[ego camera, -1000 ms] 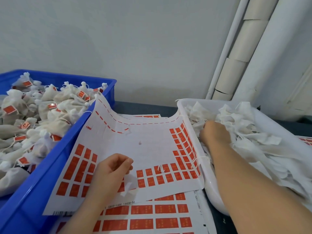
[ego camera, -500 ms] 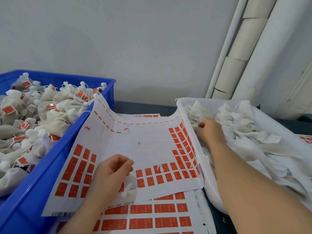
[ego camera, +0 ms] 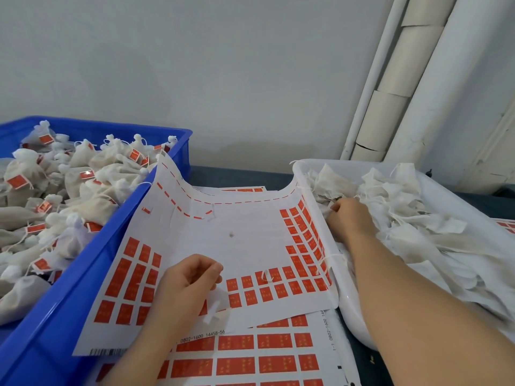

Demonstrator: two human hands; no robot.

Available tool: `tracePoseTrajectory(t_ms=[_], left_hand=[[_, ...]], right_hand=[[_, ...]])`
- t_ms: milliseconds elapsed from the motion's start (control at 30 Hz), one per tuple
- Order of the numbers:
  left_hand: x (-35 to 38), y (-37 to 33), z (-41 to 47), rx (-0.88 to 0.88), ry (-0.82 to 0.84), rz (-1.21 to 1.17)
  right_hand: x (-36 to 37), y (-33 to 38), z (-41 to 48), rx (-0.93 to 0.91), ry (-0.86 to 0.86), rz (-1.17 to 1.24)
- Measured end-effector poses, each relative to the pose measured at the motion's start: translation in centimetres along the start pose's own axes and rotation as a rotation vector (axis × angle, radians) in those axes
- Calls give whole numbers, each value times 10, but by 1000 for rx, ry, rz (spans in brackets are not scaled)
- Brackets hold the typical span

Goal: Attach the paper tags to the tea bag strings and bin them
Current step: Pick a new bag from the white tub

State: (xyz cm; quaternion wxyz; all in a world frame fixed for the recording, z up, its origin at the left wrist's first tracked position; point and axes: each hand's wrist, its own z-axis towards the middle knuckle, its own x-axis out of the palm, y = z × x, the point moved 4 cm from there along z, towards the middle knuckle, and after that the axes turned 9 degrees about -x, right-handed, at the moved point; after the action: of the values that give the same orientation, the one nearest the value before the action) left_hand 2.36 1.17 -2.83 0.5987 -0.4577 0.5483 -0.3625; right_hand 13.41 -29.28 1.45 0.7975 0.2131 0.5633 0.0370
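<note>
The tea bags point(ego camera: 404, 213) w/o tags lie heaped in the white tub point(ego camera: 354, 316) on the right, strings tangled thru the pile. They look v. light, soft and limp, so I'd expect one to drag its neighbours up w/ it. Best take hold at the cloth neck or the string itself, not the body.

The right hand point(ego camera: 351, 218) is buried near the tub's left side, fingers curled down into the bags; can't tell if they've closed on one. The left hand point(ego camera: 189, 280) rests on the tag sheet point(ego camera: 223, 235), fingers loosely curled, nothing visible btw them.

That sheet is thin and floppy, its edges riding up the tub's side and the blue bin point(ego camera: 83, 288); red tags remain mostly along the bottom and right. A second sheet point(ego camera: 250, 355) lies under it.

The tagged bags point(ego camera: 92, 188) fill the bin nearly to the rim, so I'd drop gently. Room is tight: only the sheet-covered gap btw bin and tub, w/ the wall point(ego camera: 195, 79) close behind.
</note>
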Motion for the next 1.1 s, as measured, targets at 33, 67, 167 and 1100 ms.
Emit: tracePoseTrajectory(t_ms=[33,67,167,1100], left_hand=[[0,0,0,-1,-1,1],[0,0,0,-1,-1,3],[0,-1,0,2,-1,12],[1,-2,1,-6,17,24]], right_hand=[[-2,1,0,-10,-62,50],[-3,1,1,-17,-115,104],[-1,-1,1,49,-143,321],[-25,25,2,257,-191,917]])
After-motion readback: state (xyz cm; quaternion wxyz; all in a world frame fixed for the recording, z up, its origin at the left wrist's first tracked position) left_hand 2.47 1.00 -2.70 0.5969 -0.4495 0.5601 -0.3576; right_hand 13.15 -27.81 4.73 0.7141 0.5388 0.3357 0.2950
